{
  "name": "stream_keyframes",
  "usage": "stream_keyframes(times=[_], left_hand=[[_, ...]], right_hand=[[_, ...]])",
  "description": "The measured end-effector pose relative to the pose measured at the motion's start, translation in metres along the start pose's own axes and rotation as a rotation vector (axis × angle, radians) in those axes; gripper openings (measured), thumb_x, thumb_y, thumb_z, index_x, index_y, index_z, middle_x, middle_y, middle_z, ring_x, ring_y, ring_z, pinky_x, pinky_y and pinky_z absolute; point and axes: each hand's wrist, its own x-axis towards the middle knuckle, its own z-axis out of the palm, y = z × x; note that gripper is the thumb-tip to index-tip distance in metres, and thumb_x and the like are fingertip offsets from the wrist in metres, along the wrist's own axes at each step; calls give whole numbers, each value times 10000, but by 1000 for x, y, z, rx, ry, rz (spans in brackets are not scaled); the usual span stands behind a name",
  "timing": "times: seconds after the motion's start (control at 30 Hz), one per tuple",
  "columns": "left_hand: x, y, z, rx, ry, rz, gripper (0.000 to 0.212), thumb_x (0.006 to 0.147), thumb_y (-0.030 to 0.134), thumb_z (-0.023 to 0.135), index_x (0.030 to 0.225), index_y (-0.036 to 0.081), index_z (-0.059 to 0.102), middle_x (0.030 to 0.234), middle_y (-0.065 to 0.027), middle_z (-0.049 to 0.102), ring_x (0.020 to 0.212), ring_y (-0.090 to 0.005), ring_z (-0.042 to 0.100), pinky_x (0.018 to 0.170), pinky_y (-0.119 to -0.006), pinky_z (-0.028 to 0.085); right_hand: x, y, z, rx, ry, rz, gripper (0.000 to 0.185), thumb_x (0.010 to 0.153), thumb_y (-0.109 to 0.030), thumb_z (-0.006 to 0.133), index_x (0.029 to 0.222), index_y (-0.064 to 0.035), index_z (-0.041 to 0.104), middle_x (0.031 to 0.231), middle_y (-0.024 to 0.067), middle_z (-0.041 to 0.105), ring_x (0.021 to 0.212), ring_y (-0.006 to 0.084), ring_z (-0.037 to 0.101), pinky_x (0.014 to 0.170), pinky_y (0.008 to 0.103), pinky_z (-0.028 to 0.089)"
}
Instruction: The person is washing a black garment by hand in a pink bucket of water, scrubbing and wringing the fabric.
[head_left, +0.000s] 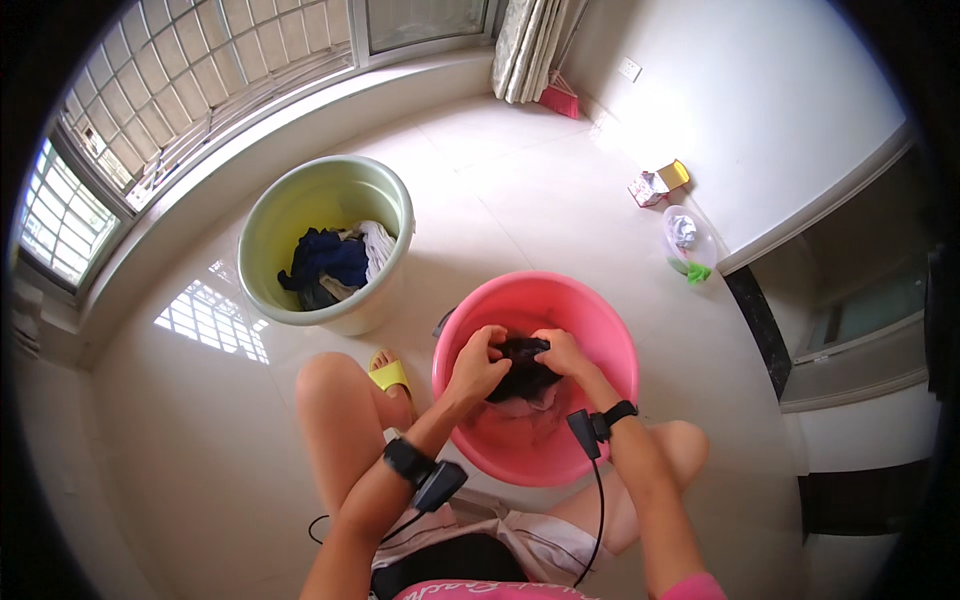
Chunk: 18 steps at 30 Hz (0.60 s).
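Observation:
A large pink plastic tub (611, 315) stands on the floor between my knees. Inside it, a wet-looking dark cloth garment (521, 379) is stretched between my two hands. My left hand (481, 360) grips its left side, fingers curled. On the right, my right hand (561, 352) pinches the upper edge of the same cloth between thumb and fingers. Beneath the dark cloth, a paler pinkish fabric (536, 405) lies low in the tub, partly hidden. Both forearms reach over the tub's near rim.
Left of the pink tub stands a pale green tub (259, 225) with dark blue clothing (326, 259) and white cloth (377, 246). By the right wall are a small box (649, 189) and a plastic basin (709, 240). A pink broom (560, 99) leans beside the curtain (525, 49). Cables hang from both wrist straps.

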Motion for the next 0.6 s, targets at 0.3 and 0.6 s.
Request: stream_keyframes(times=[0.3,0.6], left_hand=[[14,-51,31,543,-393,-16,312,653,111,555,964,94,533,876,-140,572,824,-341,543,737,-368,430],[-9,11,27,-364,-372,-327,117,771,89,444,848,30,510,735,-29,540,637,-121,503,583,-246,408]], right_hand=[[-80,-39,-49,459,-64,-190,252,672,14,526,921,10,560,852,36,563,803,122,521,762,255,404],[-94,-2,-36,345,79,-233,419,621,-74,651,1014,-15,520,915,63,560,827,145,530,764,275,411]])
